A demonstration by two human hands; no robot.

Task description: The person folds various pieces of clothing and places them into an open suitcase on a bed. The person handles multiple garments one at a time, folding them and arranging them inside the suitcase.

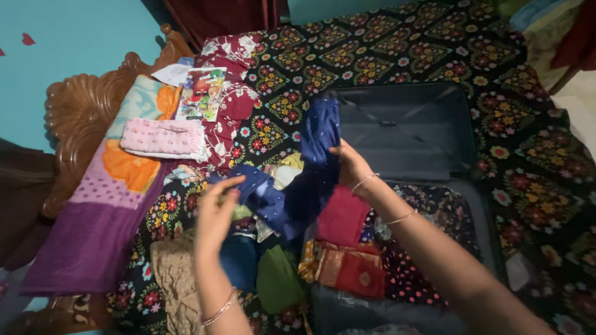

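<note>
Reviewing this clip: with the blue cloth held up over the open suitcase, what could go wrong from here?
1. The blue cloth hangs between the left hand and right hand; its loose middle may drag over the piled clothes and pull them out of place.
2. The grip looks light, at the edges only, so one end might slip.
3. The suitcase already looks crowded on its near side, so folded pieces may get crumpled.
</note>
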